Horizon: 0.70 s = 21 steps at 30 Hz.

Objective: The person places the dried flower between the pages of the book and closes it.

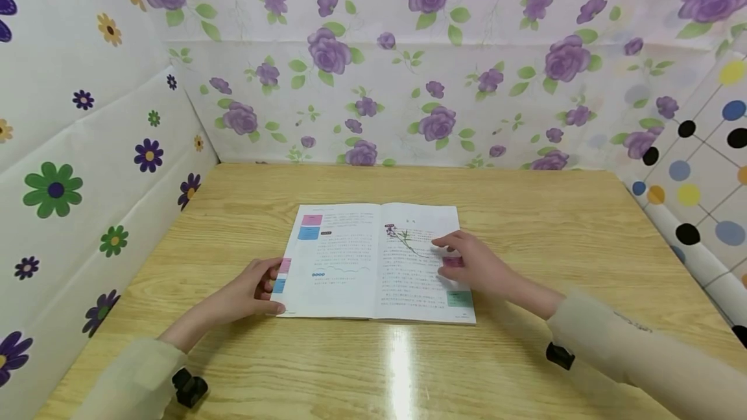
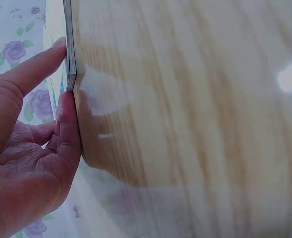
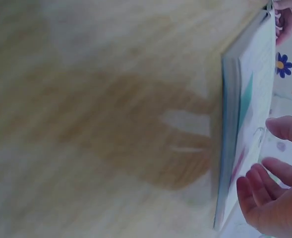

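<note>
An open book (image 1: 344, 297) lies flat on the wooden table, with printed text, coloured tabs and a purple flower drawing on its right page. At its left edge my left hand (image 1: 248, 290) holds it, thumb on the page corner and fingers curled along the side. The left wrist view shows that thumb (image 2: 59, 47) against the book's edge (image 2: 70, 44), the fingers low by the tabletop. Over the right page is my right hand (image 1: 475, 261), fingers loosely bent and apart. In the right wrist view this hand (image 3: 277, 186) is just above the page with nothing held.
The light wood table (image 1: 525, 212) reaches back to a wall cloth with purple roses (image 1: 432, 50). Flower-patterned cloth (image 1: 58, 148) stands on the left, dotted cloth (image 1: 706, 174) on the right. A bright reflection falls on the tabletop in front of the book.
</note>
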{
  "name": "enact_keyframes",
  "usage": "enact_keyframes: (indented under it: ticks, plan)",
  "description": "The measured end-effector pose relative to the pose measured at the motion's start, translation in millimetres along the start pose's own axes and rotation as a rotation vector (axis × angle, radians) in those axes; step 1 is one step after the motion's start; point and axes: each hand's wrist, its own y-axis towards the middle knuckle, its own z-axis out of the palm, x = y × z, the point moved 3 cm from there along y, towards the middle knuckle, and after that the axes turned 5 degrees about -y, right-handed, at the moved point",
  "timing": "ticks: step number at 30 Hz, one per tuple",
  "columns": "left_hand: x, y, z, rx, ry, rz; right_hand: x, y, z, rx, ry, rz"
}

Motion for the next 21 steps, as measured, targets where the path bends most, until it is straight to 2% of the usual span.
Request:
enact_keyframes:
  ticks: [7, 10, 17, 21]
  plan:
    - [-0.7, 0.7, 0.4, -0.017, 0.008, -0.001, -1.0, -24.5, 0.8, -0.063, -0.159, 0.015]
    - [-2.0, 0.6, 0.3, -0.022, 0.011, -0.011, -1.7, -35.3, 1.2, -0.069, -0.187, 0.037]
    - [-4.4, -0.1, 1.5, -0.025, -0.005, -0.044, -4.0, -58.2, 5.7, -0.022, -0.172, 0.134]
    - [-5.0, -0.3, 1.5, -0.03, -0.001, -0.046, -3.5, -65.9, 8.2, -0.003, -0.14, 0.151]
